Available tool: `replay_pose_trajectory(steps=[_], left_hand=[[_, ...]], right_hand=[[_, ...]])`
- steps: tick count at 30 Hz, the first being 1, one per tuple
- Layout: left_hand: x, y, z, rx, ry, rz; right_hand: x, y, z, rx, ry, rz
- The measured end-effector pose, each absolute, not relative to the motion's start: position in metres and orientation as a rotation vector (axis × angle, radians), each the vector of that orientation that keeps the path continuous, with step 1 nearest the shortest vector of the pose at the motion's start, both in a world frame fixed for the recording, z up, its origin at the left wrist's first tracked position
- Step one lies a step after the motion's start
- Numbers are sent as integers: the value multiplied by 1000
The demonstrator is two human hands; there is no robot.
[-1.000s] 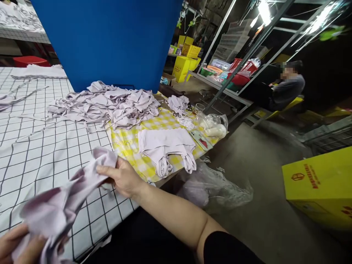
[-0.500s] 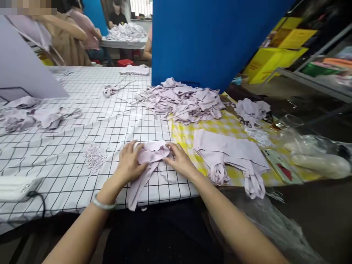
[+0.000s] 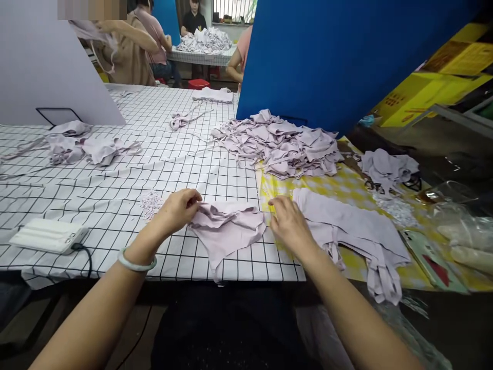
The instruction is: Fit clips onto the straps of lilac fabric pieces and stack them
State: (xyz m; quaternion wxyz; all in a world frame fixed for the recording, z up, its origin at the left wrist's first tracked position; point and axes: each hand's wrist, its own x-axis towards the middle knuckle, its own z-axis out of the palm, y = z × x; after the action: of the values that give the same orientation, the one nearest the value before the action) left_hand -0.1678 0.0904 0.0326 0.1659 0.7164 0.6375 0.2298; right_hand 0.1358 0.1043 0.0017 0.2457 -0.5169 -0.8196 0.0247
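Lying on the bench (image 3: 227,174), a pale purple piece of cloth (image 3: 234,234) is seen between the two hands, with its thin end pointed at the near edge. Its top left corner is pinched by the thumb and fingers of the left hand (image 3: 177,209). Nothing is held by the right hand (image 3: 290,226); its fingers are bent and a bit spread, just beside the cloth's right end. A green bracelet (image 3: 136,264) is worn on the left wrist. Tiny scraps (image 3: 150,204) are piled near the left hand, and a white box (image 3: 50,235) with a black cord (image 3: 90,259) is set farther left. A big heap of purple cloth (image 3: 285,146) is piled up in front of a blue board (image 3: 316,56). Next to the right hand, folded purple pieces (image 3: 354,223) are stacked on a yellow checked sheet (image 3: 277,186), with a phone (image 3: 429,257) laid beside them.
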Motion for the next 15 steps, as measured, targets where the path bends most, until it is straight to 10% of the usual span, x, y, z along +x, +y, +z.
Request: replay_pose_trajectory(steps=[11, 15], left_hand=[[-106, 44, -26, 2346, 1357, 732], [-92, 45, -35, 2042, 1363, 971]], right_hand=[[107, 151, -18, -1564, -2224, 358], [83, 89, 8, -1007, -2217, 129]])
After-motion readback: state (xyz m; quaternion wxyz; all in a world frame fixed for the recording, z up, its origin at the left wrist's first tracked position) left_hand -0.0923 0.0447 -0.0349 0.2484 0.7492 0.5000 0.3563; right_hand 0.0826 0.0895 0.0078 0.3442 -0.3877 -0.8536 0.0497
